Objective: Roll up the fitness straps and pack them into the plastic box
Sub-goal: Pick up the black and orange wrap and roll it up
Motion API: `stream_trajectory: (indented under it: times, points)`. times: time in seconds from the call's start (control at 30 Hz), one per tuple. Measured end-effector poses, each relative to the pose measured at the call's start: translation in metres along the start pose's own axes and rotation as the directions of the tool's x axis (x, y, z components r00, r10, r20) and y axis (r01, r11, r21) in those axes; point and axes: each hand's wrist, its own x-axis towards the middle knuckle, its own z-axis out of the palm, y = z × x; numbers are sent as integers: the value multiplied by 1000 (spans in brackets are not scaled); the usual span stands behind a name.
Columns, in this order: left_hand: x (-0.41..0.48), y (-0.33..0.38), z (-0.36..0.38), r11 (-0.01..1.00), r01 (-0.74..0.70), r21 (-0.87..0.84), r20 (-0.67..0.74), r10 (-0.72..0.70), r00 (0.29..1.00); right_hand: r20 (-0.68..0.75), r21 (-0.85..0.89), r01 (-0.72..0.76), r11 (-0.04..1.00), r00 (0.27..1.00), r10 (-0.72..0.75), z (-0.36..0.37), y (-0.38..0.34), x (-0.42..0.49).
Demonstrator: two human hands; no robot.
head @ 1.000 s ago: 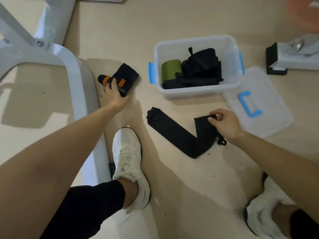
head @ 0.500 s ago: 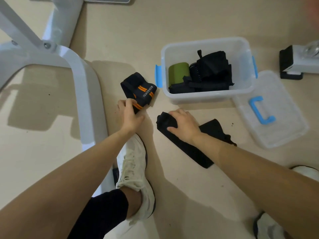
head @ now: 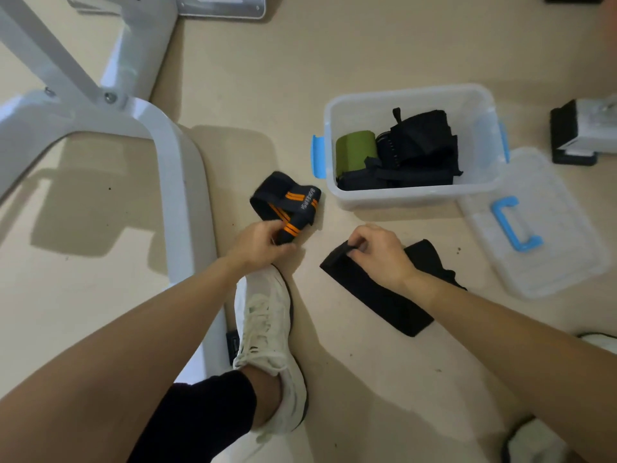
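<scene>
Crowding the plastic box (head: 414, 195): lid (head: 547, 262), white frame (head: 180, 182).

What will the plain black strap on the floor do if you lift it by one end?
The black strap lies flat with a fold, so it would probably hang floppy. It looks like thin fabric, likely light. The right hand pinches its end, so it probably grips easily.
</scene>
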Motion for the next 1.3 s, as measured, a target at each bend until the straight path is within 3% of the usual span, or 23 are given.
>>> stream_trajectory:
  times: [0.07, 0.1, 0.2, 0.23, 0.33, 0.43, 0.57, 0.83, 1.03, 1.13, 1.3]
  points:
    - [-11, 6, -6, 990, -106, 90, 121, 95, 988, 84, 51, -58, 997, 995, 54, -16, 4, -11]
    - [-13, 9, -8, 984, -141, 110, 72, 134, 988, 121, 79, -89, 993, 989, 79, -23, 6, -16]
    - [-11, 19, -13, 984, -166, 71, -251, 179, 951, 162, 162, -170, 972, 976, 143, -38, 12, -31]
    - [-8, 25, -14, 980, -177, 95, -291, 197, 936, 154, 168, -190, 967, 974, 165, -41, 15, -34]
    - [1, 55, -8, 955, -199, 219, -90, 223, 971, 147, 216, -226, 950, 969, 198, -45, 24, -45]
    - [9, 85, 16, 932, -160, 325, 88, 138, 986, 179, 265, -184, 946, 974, 140, -54, 29, -56]
    - [13, 102, 31, 888, -50, 457, 42, 35, 999, 202, 381, -167, 910, 975, 94, -79, 18, -73]
    - [-3, 102, 28, 919, -21, 393, 172, -51, 984, 130, 561, -145, 815, 988, 86, -129, -7, -108]
    - [-29, 134, -5, 988, -77, 133, 156, 56, 986, 45, 501, -87, 861, 996, 74, -154, -14, -134]
    - [-50, 166, -42, 989, -150, 5, 59, 150, 987, 24, 346, -82, 935, 997, 78, -169, -22, -150]
    - [-103, 221, -117, 947, -317, -62, -77, 312, 947, -40, 67, -7, 998, 999, 10, -206, -53, -182]
